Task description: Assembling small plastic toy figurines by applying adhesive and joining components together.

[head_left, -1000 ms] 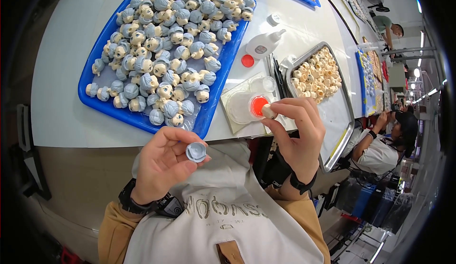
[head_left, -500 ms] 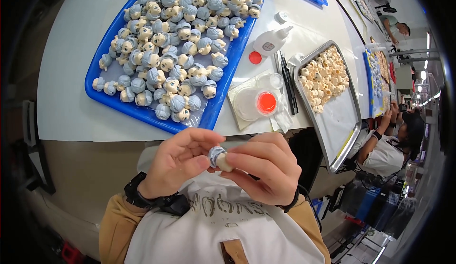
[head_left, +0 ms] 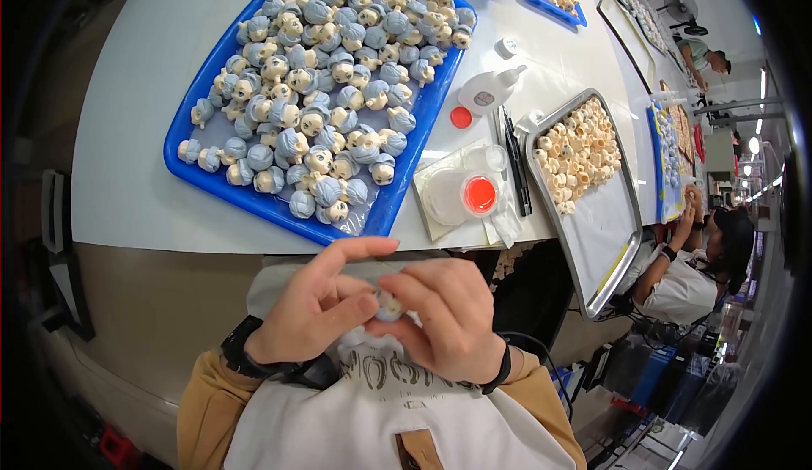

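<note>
A small doll head (head_left: 388,307) with pale blue hair and a cream part is pinched between my two hands, in front of my chest and just off the table's near edge. My left hand (head_left: 317,309) has its thumb against the head's left side, with the index finger raised above. Around the right side close the thumb and fingers of my right hand (head_left: 452,313). Fingers cover much of the head, so its face cannot be made out. Beyond my hands lies a blue tray (head_left: 326,231) full of similar blue-haired doll heads (head_left: 313,123).
On the white table (head_left: 118,148), right of the tray, stand a round container with red inside (head_left: 480,195), a white squeeze bottle (head_left: 491,89) and dark pen-like tools (head_left: 515,161). A metal tray (head_left: 596,233) holds cream parts (head_left: 579,153). A co-worker (head_left: 685,258) sits at the right.
My hands have come slightly down and closer to my body. The doll head has turned between the fingers, and less of it shows. My left index finger has lifted and straightened.
</note>
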`<action>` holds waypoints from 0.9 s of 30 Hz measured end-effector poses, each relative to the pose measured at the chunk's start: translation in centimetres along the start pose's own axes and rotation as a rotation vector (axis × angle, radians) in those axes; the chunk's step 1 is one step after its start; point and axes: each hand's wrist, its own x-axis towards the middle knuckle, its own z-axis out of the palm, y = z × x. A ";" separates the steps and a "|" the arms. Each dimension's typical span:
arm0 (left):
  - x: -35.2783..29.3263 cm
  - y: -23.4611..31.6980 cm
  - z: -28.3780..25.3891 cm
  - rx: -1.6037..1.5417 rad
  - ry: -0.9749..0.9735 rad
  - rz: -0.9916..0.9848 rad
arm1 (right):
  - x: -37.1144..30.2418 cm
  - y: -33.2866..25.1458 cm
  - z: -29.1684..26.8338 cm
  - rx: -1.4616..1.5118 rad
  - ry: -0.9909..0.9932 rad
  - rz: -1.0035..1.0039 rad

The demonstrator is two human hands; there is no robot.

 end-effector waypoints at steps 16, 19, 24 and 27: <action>2.8 7.4 -2.9 1.111 0.110 0.661 | -2.9 -0.7 -2.3 -0.054 0.026 0.013; 6.8 10.3 -2.3 1.550 0.289 0.542 | -2.6 -1.8 -1.7 -0.021 -0.018 0.040; 2.1 8.6 -2.3 1.564 0.648 0.919 | -2.5 -1.7 -0.7 -0.037 -0.091 -0.039; -7.6 6.4 -3.5 1.107 0.729 1.279 | -2.7 -2.2 -0.1 0.102 -0.051 0.049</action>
